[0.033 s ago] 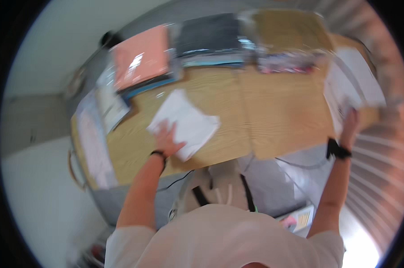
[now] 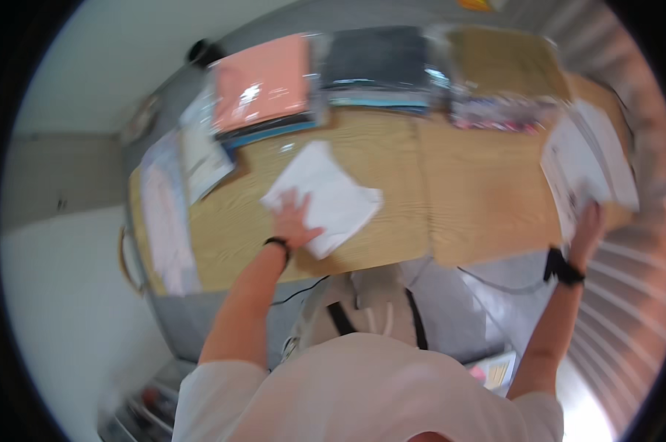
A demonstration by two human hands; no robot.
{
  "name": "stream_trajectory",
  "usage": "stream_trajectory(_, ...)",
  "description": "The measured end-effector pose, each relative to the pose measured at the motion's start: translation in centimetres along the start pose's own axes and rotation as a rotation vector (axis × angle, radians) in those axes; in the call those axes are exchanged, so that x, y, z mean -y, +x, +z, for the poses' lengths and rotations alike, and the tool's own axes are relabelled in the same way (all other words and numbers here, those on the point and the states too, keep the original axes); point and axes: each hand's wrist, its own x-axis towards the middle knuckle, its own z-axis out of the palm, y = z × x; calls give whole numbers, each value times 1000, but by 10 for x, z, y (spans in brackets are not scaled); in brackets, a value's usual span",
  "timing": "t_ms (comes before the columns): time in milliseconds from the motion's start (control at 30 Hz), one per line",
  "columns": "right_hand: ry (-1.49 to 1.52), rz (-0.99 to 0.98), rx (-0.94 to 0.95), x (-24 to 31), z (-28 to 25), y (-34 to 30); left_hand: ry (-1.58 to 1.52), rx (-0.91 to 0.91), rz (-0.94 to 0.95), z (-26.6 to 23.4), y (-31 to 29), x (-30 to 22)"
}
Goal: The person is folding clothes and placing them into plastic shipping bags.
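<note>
On the wooden table, my left hand (image 2: 293, 219) lies flat with its fingers spread, pressing on the lower left part of a white folded piece, cloth or paper (image 2: 337, 195). Which of the two it is, I cannot tell. At the table's right end, my right hand (image 2: 587, 227) touches the near edge of a white printed sheet or bag (image 2: 585, 158), one of several lying together. Motion smears the fingers of that hand, so whether they grip an edge cannot be made out. A black band circles each wrist.
Along the far side stand stacks of clear-bagged folded cloth: salmon (image 2: 263, 81), dark grey (image 2: 377, 59) and olive-brown (image 2: 502, 62). White printed bags (image 2: 206, 166) and a pale strip of sheets (image 2: 169, 221) lie at the left. A cable (image 2: 506, 286) hangs below the front edge.
The whole view has shifted, so the table and its things sit slightly farther right in the picture. My left hand stays on the white piece, my right at the white sheets.
</note>
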Motion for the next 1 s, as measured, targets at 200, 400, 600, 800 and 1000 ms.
stream_trajectory(200,-119,-270,36,122,50,-130,-100,100,-94,-7,-18,4)
stream_trajectory(400,197,-293,488,201,114,-235,-1189,61,102,-39,-56,16)
stream_trajectory(600,278,-347,812,270,178,-312,-1761,-161,148,-98,-152,79)
stream_trajectory(800,385,-363,946,267,252,-376,-2211,-254,55,-61,-211,181)
stream_trajectory(1000,178,-254,1058,276,235,-378,-2073,-392,198,-104,-215,167)
